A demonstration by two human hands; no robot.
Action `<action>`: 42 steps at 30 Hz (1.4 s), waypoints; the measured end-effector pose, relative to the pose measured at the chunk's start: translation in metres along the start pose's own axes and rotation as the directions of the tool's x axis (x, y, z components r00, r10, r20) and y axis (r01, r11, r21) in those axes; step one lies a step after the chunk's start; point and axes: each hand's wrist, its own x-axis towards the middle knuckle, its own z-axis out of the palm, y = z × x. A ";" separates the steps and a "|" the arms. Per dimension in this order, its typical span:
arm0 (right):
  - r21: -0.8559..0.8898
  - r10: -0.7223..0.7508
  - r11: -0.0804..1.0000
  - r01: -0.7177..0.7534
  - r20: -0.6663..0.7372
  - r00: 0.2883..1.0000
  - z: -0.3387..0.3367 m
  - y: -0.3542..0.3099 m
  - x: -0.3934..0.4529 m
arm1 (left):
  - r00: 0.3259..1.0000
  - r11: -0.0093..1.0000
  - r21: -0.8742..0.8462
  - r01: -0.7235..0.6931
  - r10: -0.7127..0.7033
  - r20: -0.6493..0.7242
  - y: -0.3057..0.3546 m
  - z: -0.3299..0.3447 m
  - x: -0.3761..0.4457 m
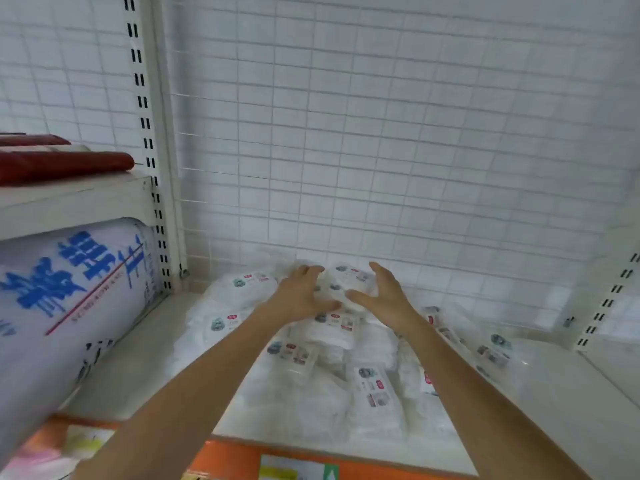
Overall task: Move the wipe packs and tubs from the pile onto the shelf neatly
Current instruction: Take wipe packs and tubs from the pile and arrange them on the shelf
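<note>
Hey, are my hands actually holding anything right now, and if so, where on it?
Nothing gripped. The left hand and right hand are spread at either side of a wipe pack; whether they touch it is unclear.

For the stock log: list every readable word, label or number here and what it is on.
Large white pack: big blue characters, too blurred and tilted to read.
Wipe packs: small labels with red tags, too small to read.
Orange shelf strip: tag blurred.
Nothing legible.
</note>
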 end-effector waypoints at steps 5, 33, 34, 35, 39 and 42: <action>0.088 0.046 0.995 -0.045 -0.012 0.999 -0.006 0.003 0.006 | 1.000 0.998 0.063 0.016 -0.016 0.007 0.004 0.017 0.013; -0.120 -0.019 0.993 -0.017 -0.289 0.957 -0.156 0.095 -0.127 | 0.943 0.896 -0.297 -0.331 0.305 -0.133 0.071 0.041 -0.021; -0.116 -0.004 0.993 -0.033 -0.307 0.952 -0.166 0.102 -0.140 | 0.936 0.892 -0.284 -0.352 0.329 -0.125 0.085 0.053 -0.023; -0.110 0.008 0.993 -0.046 -0.325 0.946 -0.177 0.110 -0.154 | 0.931 0.889 -0.276 -0.366 0.346 -0.119 0.100 0.065 -0.026; -0.112 0.079 0.985 -0.132 -0.383 0.920 -0.229 0.149 -0.219 | 0.927 0.891 -0.257 -0.373 0.367 -0.076 0.169 0.116 -0.039; -0.111 0.133 0.974 -0.196 -0.424 0.896 -0.269 0.176 -0.272 | 0.915 0.875 -0.276 -0.399 0.397 -0.065 0.219 0.161 -0.049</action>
